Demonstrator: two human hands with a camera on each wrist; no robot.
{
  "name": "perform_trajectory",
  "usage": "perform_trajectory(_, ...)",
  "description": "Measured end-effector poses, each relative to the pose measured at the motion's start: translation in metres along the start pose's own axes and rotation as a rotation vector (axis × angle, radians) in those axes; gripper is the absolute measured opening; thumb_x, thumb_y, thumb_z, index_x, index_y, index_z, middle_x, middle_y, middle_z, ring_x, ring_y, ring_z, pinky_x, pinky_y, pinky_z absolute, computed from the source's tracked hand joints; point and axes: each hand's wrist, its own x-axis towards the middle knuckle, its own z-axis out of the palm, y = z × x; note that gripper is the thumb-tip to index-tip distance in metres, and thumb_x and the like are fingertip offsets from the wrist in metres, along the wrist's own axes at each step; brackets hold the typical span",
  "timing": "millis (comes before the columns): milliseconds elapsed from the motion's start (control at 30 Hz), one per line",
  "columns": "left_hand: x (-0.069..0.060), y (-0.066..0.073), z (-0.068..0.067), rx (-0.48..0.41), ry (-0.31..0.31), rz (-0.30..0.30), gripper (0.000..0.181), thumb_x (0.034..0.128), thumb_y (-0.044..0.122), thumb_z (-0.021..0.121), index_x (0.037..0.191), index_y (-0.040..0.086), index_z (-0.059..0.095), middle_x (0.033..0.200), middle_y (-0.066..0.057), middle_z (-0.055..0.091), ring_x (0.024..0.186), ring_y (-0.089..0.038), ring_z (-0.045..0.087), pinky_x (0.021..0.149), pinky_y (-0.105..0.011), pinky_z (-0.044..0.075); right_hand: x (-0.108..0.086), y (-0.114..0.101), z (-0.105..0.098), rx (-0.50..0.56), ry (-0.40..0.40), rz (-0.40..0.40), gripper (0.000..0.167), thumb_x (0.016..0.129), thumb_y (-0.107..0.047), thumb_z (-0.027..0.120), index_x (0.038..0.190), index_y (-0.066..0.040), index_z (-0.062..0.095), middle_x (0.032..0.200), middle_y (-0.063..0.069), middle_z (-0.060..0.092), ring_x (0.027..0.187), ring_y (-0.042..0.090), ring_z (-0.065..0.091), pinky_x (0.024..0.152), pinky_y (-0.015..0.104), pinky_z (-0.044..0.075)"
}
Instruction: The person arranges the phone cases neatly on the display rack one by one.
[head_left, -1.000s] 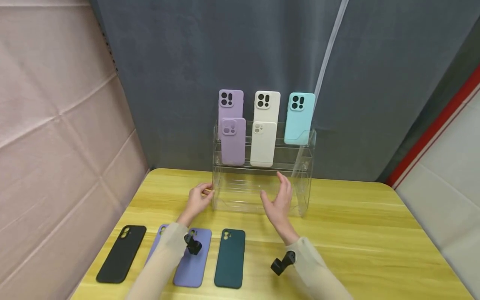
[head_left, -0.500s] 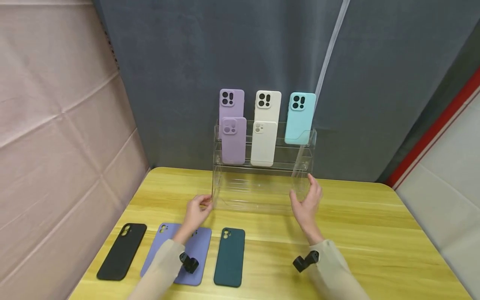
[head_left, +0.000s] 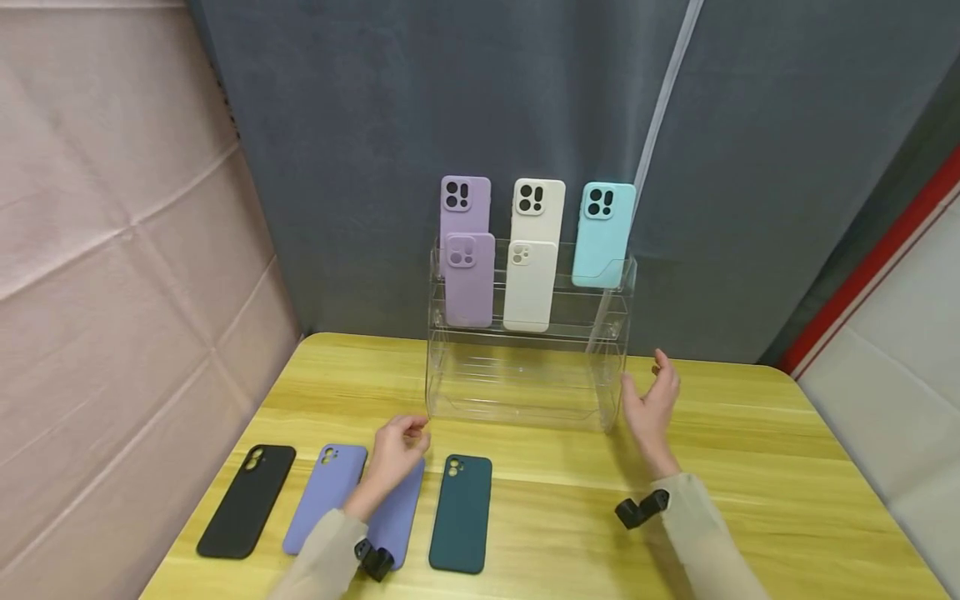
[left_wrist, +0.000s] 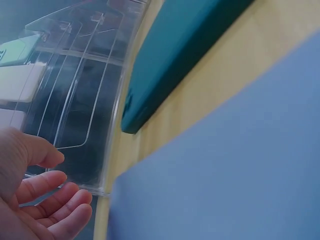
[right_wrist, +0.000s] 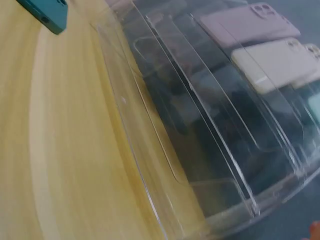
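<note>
A clear tiered rack (head_left: 517, 410) stands on the table. Near its front left corner is my left hand (head_left: 397, 454), fingers loosely bent with nothing held; the left wrist view shows a gap between thumb and fingers. My right hand (head_left: 652, 408) is beside the rack's right side, thumb apart from the fingers and holding nothing. Upright on the top tier are a purple phone case (head_left: 465, 202), a white phone case (head_left: 538, 210) and a turquoise phone case (head_left: 604, 233). One tier lower stand another purple case (head_left: 469, 292) and another white case (head_left: 529, 292).
On the table lie a black case (head_left: 247, 500), a lavender case (head_left: 324, 500), a second lavender case (head_left: 399, 517) partly under my left forearm, and a dark green case (head_left: 461, 517). A grey curtain (head_left: 360, 167) hangs behind the table (head_left: 750, 467).
My right hand has moved rightward from in front of the rack to beyond its right side. My left hand has come down and nearer along the rack's left edge. The cases have stayed put.
</note>
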Motion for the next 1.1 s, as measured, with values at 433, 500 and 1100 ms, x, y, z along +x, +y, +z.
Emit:
perform_trajectory(433,-0.012,0.005,0.005,0.003,-0.045,0.01,0.017,0.0771,-0.004,0.067,0.094,-0.008,0.067,0.087,-0.015,0.063,0.074,-0.024,0.061,0.063,-0.03,0.053,0.028,0.03,-0.008,0.244,-0.498,0.356,0.06,0.099,-0.025,0.045,0.148,-0.001,0.019,0.15,0.019,0.025,0.135,0.031,0.026,0.104,0.028,0.03)
perform_trajectory(500,-0.014,0.007,0.006,0.027,-0.062,-0.014,0.017,0.0775,-0.003,0.069,0.095,-0.007,0.067,0.088,-0.013,0.063,0.075,-0.023,0.061,0.065,-0.03,0.054,0.031,0.035,-0.009,0.276,-0.56,0.391,0.062,0.1,-0.027,0.044,0.148,0.0,0.016,0.152,0.019,0.02,0.138,0.031,0.021,0.108,0.034,0.027)
perform_trajectory(1100,-0.033,0.036,0.023,0.254,-0.107,-0.027,0.049,0.0747,0.034,0.076,0.102,-0.004,0.062,0.094,-0.013,0.06,0.08,-0.026,0.06,0.064,-0.035,0.05,0.034,0.065,-0.009,0.436,-0.814,0.437,0.059,0.101,-0.021,0.039,0.147,0.006,0.013,0.151,0.025,0.014,0.137,0.037,0.013,0.112,0.052,0.009)
